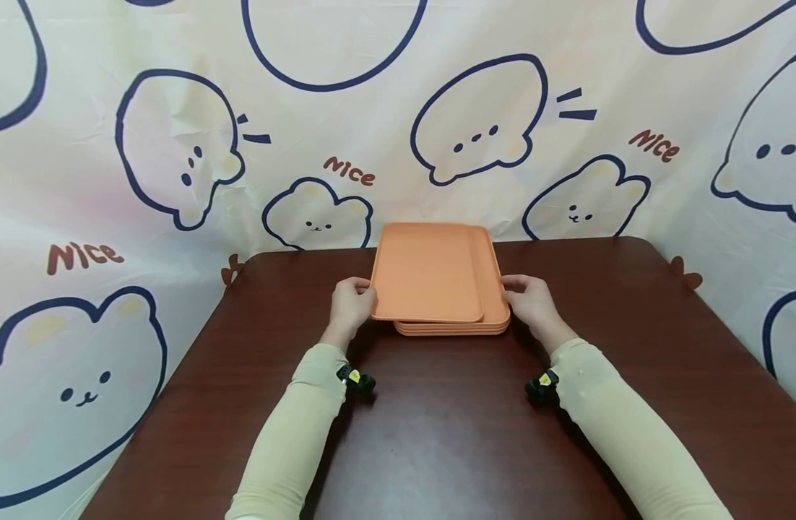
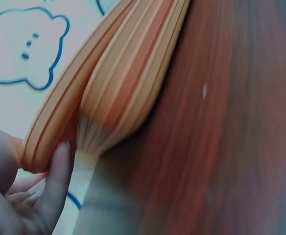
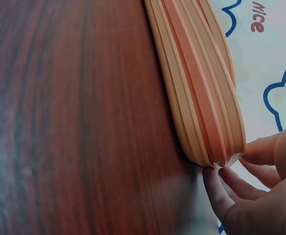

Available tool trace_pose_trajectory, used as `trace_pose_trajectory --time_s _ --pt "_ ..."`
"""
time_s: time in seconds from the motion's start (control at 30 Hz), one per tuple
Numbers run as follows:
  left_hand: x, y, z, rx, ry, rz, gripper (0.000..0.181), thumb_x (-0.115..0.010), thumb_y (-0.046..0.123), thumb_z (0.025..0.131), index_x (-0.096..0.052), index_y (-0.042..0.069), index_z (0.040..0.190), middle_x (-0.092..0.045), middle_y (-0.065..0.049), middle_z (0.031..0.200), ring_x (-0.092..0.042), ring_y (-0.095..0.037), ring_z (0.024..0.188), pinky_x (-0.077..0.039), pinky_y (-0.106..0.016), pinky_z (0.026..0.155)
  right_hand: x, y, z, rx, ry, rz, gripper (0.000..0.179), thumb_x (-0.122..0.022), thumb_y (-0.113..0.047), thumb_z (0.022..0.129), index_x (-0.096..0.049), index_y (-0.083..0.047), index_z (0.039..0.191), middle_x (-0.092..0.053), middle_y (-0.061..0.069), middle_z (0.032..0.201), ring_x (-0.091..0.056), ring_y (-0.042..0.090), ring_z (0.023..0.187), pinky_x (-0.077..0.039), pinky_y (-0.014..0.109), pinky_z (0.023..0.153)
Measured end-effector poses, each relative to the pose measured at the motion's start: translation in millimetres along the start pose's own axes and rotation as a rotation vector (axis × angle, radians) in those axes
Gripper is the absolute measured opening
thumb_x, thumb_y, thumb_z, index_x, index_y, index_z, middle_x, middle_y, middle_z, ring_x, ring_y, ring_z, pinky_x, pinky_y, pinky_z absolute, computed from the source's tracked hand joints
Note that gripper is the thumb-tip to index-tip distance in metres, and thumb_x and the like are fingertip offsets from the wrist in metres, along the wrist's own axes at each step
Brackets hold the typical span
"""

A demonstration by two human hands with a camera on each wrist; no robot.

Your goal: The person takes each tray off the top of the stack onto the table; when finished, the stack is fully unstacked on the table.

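An orange rectangular tray (image 1: 427,271) lies shifted left on a stack of similar trays (image 1: 453,329). Its left part overhangs the stack, and a gap shows beneath it in the left wrist view. My left hand (image 1: 351,307) pinches the top tray (image 2: 47,132) near its left front corner, thumb and fingers on either side of its rim. On the opposite side, my right hand (image 1: 534,307) holds the right edge of the stack. The right wrist view shows fingertips (image 3: 214,178) against the trays' side (image 3: 204,103), with one finger higher near the upper rim.
The stack stands near the far edge of a dark brown wooden table (image 1: 450,433). Behind and beside the table hangs a pale cloth (image 1: 398,144) printed with blue bear outlines. A small black device is strapped to each wrist.
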State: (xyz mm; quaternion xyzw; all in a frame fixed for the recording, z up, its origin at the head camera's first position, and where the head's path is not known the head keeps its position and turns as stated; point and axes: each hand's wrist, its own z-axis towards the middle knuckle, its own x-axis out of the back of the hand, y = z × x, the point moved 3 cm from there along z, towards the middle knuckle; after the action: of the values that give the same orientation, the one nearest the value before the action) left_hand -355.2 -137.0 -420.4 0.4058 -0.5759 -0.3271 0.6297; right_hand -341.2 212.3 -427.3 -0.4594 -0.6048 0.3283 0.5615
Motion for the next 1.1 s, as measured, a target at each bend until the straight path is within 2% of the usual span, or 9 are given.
trace_pose_trajectory --time_s 0.07,0.13,0.23,0.37,0.5,0.77,0.97,1.1 --pt "6.7 -6.7 0.4 0.050 -0.012 -0.075 0.039 -0.055 0.019 0.109 -0.063 -0.002 0.141 -0.069 -0.022 0.129 -0.071 -0.026 0.095 -0.058 -0.026 0.068 0 0 0.3 0.014 0.006 -0.014 0.044 -0.052 -0.006 0.110 -0.058 -0.001 0.153 -0.052 0.023 0.160 -0.058 0.032 0.136 -0.054 0.043 0.112" --pt "13.3 -11.9 1.2 0.070 -0.015 -0.134 0.041 -0.052 0.019 0.110 -0.057 0.000 0.147 -0.066 -0.022 0.132 -0.071 -0.026 0.096 -0.058 -0.026 0.069 0 -1 0.1 0.020 0.007 -0.021 0.043 -0.053 -0.006 0.110 -0.059 -0.001 0.153 -0.053 0.023 0.160 -0.058 0.032 0.136 -0.054 0.042 0.111" --pt "23.6 -17.0 2.4 0.059 -0.003 -0.179 0.043 -0.049 0.019 0.112 -0.053 0.002 0.151 -0.063 -0.021 0.130 -0.068 -0.025 0.096 -0.056 -0.026 0.070 1 -1 0.0 0.023 0.002 -0.029 0.043 -0.053 -0.006 0.110 -0.058 -0.001 0.153 -0.052 0.023 0.161 -0.058 0.032 0.137 -0.054 0.044 0.113" --pt "38.1 -24.3 4.0 0.023 0.035 -0.218 0.042 -0.049 0.014 0.111 -0.055 0.000 0.150 -0.064 -0.021 0.122 -0.068 -0.023 0.090 -0.055 -0.025 0.069 1 -1 -0.2 0.023 -0.003 -0.035 0.044 -0.052 -0.006 0.111 -0.058 -0.001 0.154 -0.049 0.023 0.163 -0.054 0.033 0.141 -0.052 0.046 0.115" --pt "54.8 -33.7 4.2 0.027 0.078 -0.244 0.041 -0.050 0.012 0.110 -0.058 -0.001 0.149 -0.065 -0.023 0.123 -0.069 -0.021 0.089 -0.055 -0.023 0.068 0 0 -0.5 0.033 -0.006 -0.045 0.044 -0.052 -0.006 0.110 -0.058 -0.001 0.153 -0.048 0.023 0.164 -0.053 0.033 0.142 -0.053 0.046 0.115" --pt "89.5 -50.9 6.0 0.096 0.140 -0.289 0.040 -0.052 0.012 0.111 -0.059 0.000 0.149 -0.064 -0.024 0.136 -0.070 -0.023 0.103 -0.057 -0.017 0.071 0 0 -1.6 0.034 -0.019 -0.060 0.044 -0.053 -0.007 0.110 -0.058 -0.001 0.154 -0.047 0.023 0.165 -0.052 0.034 0.143 -0.052 0.047 0.116" --pt "115.4 -61.5 4.8 0.117 0.165 -0.272 0.042 -0.052 0.016 0.112 -0.058 0.003 0.152 -0.062 -0.023 0.138 -0.071 -0.026 0.110 -0.058 -0.015 0.072 1 -1 -2.7 0.024 -0.020 -0.062 0.044 -0.053 -0.008 0.111 -0.058 -0.002 0.154 -0.047 0.022 0.166 -0.053 0.034 0.143 -0.052 0.048 0.117" --pt "131.2 -70.4 4.4 0.127 0.182 -0.253 0.043 -0.052 0.017 0.112 -0.058 0.003 0.153 -0.062 -0.021 0.139 -0.071 -0.020 0.106 -0.057 -0.014 0.072 0 1 -1.4 0.013 -0.025 -0.058 0.044 -0.052 -0.008 0.111 -0.057 -0.003 0.155 -0.044 0.022 0.168 -0.051 0.035 0.145 -0.051 0.049 0.118"
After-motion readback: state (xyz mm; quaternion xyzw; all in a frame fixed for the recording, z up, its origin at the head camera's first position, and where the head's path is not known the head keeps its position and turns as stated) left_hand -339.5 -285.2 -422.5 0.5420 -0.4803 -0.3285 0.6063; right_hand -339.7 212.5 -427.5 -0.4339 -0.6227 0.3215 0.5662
